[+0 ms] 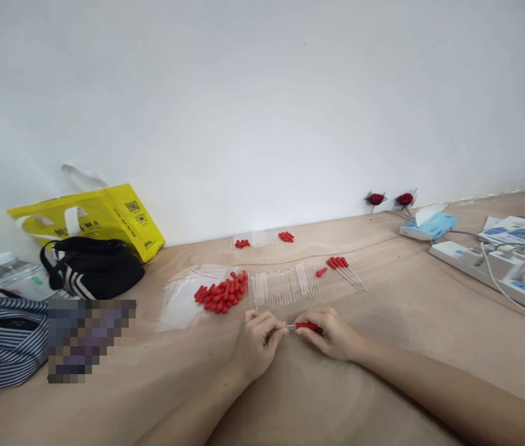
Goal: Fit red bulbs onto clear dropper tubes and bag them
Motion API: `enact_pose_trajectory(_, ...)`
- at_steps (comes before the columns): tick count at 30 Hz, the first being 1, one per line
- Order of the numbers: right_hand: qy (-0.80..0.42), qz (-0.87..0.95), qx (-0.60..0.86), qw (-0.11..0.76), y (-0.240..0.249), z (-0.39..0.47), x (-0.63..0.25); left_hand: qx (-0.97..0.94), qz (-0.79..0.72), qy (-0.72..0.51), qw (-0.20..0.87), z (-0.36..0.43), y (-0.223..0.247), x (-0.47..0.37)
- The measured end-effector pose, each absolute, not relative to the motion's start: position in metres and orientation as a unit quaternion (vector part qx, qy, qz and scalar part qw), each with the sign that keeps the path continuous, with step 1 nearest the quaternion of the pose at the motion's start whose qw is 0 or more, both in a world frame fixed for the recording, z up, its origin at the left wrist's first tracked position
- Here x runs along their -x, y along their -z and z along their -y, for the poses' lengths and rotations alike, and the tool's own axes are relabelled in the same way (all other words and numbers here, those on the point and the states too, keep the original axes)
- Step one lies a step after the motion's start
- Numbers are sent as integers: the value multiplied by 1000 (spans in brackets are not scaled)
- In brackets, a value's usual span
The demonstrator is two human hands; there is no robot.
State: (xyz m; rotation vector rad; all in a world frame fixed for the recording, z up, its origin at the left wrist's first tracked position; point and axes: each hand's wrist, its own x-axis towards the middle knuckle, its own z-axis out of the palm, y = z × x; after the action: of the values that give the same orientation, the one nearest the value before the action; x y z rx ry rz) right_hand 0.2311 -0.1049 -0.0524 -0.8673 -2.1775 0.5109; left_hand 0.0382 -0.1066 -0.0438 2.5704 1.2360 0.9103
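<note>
Both hands had their fingers closed over the worktop (397, 310), the left hand (258, 342) pinching a thin clear tube (291, 326) that ran crosswise, its right end in line with and at a red bulb (306, 326) gripped by the right hand (334, 336).

Got two hands (262, 341), one held tube (291, 326), one held bulb (307, 326), four capped tubes (348, 274), one stray bulb (321, 272), two small bulb groups (286, 236), two roses (376, 199). Just one each: yellow bag (108, 214), black pouch (108, 266), striped bag (6, 341), bottle (20, 272), tissue pack (429, 227), power strip (460, 256). Can't count bulb pile (222, 294) or tube row (284, 287).
</note>
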Motion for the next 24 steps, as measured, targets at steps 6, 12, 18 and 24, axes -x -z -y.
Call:
enact_pose_trajectory(6,-200,847,336,361,52,103,-228,-847,-431,-303,74,107,46,-39)
enact_pose_trajectory(12,-192,854,330,354,53,100,-227,-847,-431,-302,79,106,46,-40)
enact_pose_trajectory(18,-213,857,322,342,53,98,-227,-849,-428,-299,80,106,43,-40)
enact_pose_trajectory(24,-475,687,350,424,57,92,-225,-819,-454,-334,107,106,38,-43)
